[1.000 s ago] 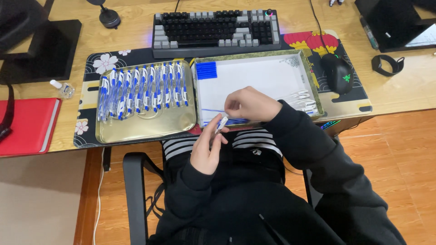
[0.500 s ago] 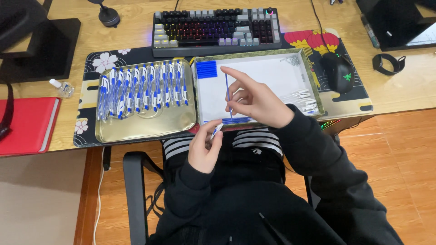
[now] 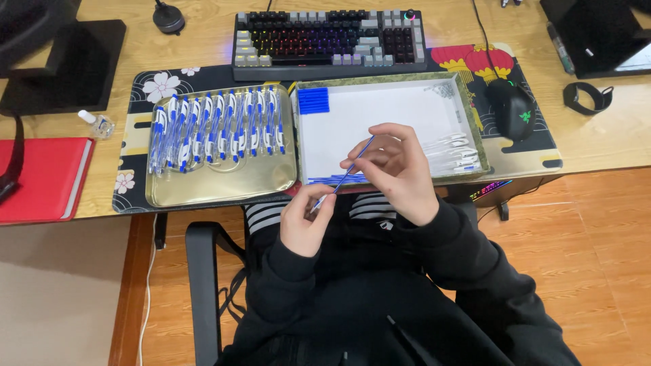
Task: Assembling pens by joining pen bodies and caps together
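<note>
My left hand (image 3: pixel 306 222) pinches a clear pen barrel (image 3: pixel 323 201) just below the desk edge. My right hand (image 3: pixel 397 173) holds a thin blue ink refill (image 3: pixel 352 166) slanting down into that barrel. Behind the hands sits a white-lined shallow box (image 3: pixel 380 112) with blue refills (image 3: pixel 339 179) along its near edge, blue caps (image 3: pixel 313 100) at its far left corner and clear pen parts (image 3: pixel 456 152) at its right side. To the left, a gold tray (image 3: pixel 217 186) carries a row of several blue-and-white pens (image 3: pixel 217 125).
A lit keyboard (image 3: pixel 329 34) lies behind the trays on a patterned desk mat (image 3: pixel 135 196). A black mouse (image 3: pixel 513 108) and a black wristband (image 3: pixel 587 97) lie at the right, a red notebook (image 3: pixel 41 179) and a small bottle (image 3: pixel 97 124) at the left. Chair armrest (image 3: pixel 203 285) below.
My right hand lifted from the box with a blue refill, then came back down so the refill now points into the barrel in my left hand.
</note>
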